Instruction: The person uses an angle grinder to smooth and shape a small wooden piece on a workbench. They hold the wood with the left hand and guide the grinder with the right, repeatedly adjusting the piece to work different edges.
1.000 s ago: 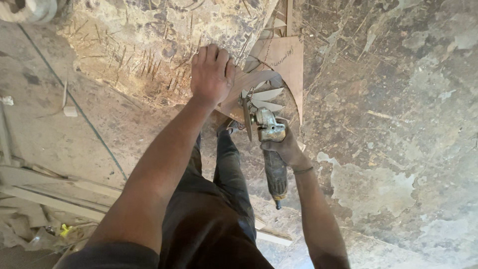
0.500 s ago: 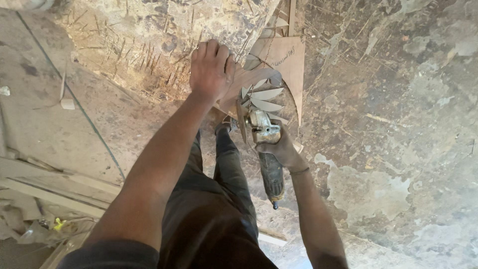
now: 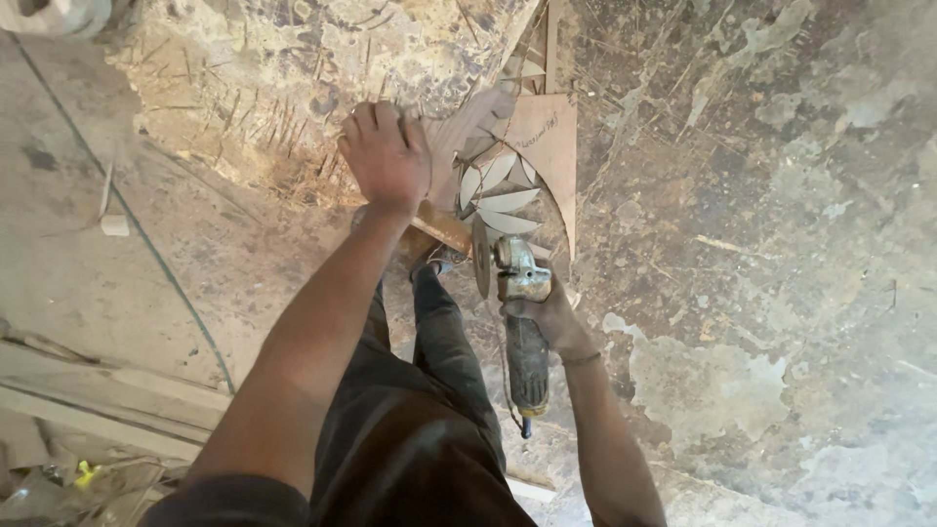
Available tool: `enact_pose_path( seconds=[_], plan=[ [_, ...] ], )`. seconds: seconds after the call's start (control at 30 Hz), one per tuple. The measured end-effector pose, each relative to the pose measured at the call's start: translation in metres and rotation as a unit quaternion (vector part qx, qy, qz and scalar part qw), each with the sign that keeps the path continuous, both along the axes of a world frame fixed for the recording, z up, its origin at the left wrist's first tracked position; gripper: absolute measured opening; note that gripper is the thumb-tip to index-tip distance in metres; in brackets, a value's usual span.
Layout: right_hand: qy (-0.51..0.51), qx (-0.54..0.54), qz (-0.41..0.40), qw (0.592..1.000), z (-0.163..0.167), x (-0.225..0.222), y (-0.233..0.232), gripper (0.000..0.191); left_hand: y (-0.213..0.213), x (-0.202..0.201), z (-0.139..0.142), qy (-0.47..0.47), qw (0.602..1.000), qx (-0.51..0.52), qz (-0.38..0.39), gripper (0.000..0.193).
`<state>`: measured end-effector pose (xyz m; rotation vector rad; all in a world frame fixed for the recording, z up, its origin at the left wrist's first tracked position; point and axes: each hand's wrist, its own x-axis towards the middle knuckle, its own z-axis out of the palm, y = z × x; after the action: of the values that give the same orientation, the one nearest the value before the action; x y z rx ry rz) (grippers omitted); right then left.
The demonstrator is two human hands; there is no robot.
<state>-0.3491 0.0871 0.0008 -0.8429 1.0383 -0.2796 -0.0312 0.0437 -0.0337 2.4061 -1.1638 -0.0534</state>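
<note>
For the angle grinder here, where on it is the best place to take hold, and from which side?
Grip the angle grinder around its long dark body, coming from the rear, cable end. The disc sits at the front beside the carved wooden piece, so that end is best avoided. The right hand wraps the body just behind the metal head; the left hand presses on the wood.

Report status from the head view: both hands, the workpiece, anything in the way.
Left hand pressed flat on carved wooden panel. Right hand gripping angle grinder, disc at the panel's edge. Person's own leg stands close beneath the grinder.
</note>
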Motion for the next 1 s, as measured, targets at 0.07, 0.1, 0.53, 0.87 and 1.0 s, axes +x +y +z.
enact_pose_path(
  seconds=[0.07, 0.1, 0.53, 0.87, 1.0],
  plan=[
    [0.007, 0.010, -0.013, 1.000, -0.002, -0.001, 0.003, 0.081, 0.004, -0.004, 0.002, -0.017, 1.000, -0.021, 0.015, 0.019],
    [0.008, 0.020, -0.015, 1.000, -0.005, 0.000, 0.006, 0.080, 0.008, -0.005, 0.004, -0.020, 0.999, -0.029, 0.012, 0.019],
    [0.003, -0.025, 0.116, 0.993, -0.016, 0.017, -0.048, 0.085, 0.003, -0.002, -0.003, -0.013, 1.000, 0.025, -0.003, 0.020],
    [-0.031, 0.003, 0.076, 0.997, -0.017, 0.020, -0.037, 0.084, 0.004, -0.003, -0.007, -0.010, 1.000, -0.007, -0.003, 0.018],
    [-0.026, -0.002, 0.058, 0.998, -0.016, 0.021, -0.026, 0.086, 0.005, -0.002, -0.006, -0.027, 0.999, -0.029, -0.008, 0.016]
  ],
)
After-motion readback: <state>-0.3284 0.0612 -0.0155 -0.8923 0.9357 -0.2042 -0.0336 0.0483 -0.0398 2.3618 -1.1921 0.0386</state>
